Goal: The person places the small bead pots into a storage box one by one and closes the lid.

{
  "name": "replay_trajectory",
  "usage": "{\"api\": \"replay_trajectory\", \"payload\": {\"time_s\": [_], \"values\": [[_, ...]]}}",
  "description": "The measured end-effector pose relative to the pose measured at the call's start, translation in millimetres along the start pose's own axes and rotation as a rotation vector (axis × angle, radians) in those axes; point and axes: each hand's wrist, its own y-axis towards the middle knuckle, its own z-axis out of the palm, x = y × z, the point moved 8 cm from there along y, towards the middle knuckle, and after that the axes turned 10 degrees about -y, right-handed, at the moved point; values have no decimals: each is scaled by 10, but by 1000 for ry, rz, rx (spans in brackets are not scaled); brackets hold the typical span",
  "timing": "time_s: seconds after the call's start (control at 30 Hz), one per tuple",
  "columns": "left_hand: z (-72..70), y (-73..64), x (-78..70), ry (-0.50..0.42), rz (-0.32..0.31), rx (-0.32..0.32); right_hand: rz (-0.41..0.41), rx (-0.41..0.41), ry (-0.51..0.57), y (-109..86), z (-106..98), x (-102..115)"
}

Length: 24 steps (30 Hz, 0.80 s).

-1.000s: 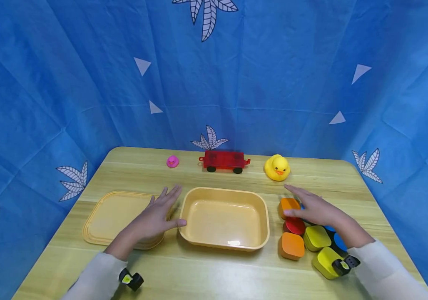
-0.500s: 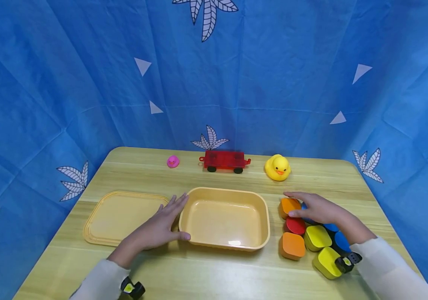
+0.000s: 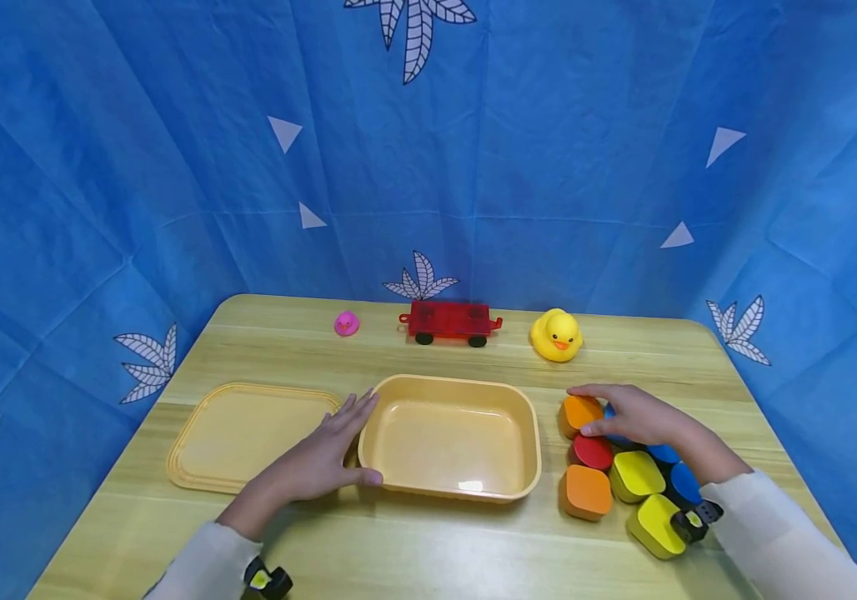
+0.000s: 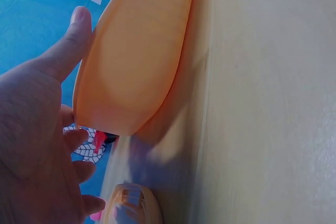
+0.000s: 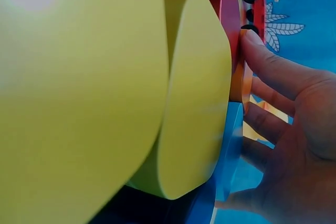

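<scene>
My left hand (image 3: 321,458) spans the left end of a beige plastic tub (image 3: 458,497). In the left wrist view its thumb (image 4: 77,32) lies along the rim of the tub (image 4: 136,51), and the fingers are spread by the end wall. In the head view my right hand (image 3: 638,417) reaches over the back of a block group. Its thumb and fingers pinch an orange block (image 3: 580,414) from two sides. Close by are a red block (image 3: 592,452), a second orange block (image 3: 586,492), yellow blocks (image 3: 637,475) and blue blocks (image 3: 686,482), partly hidden by the hand.
A beige lid (image 3: 248,433) lies flat left of the tub. Along the table's back stand a small pink duck (image 3: 346,323), a red toy wagon (image 3: 449,322) and a yellow duck (image 3: 556,335). A blue patterned cloth (image 3: 473,167) hangs behind the table.
My left hand has shifted slightly right, up against the tub's end. The right hand has come down, its thumb and fingers closing around the orange block. The blocks and tub look unmoved.
</scene>
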Motion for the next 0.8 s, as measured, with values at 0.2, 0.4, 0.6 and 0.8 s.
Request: {"api": "replay_trajectory", "payload": {"time_s": [0.2, 0.4, 0.6, 0.8], "values": [[13, -8, 1, -23, -21, 6, -21, 6, 28, 3, -11, 17], [34, -13, 32, -50, -50, 13, -25, 15, 31, 11, 5, 8], [42, -13, 73, -61, -85, 24, -26, 2, 35, 15, -1, -17], [43, -17, 77, -61, -91, 28, -21, -7, 36, 26, -6, -33]]}}
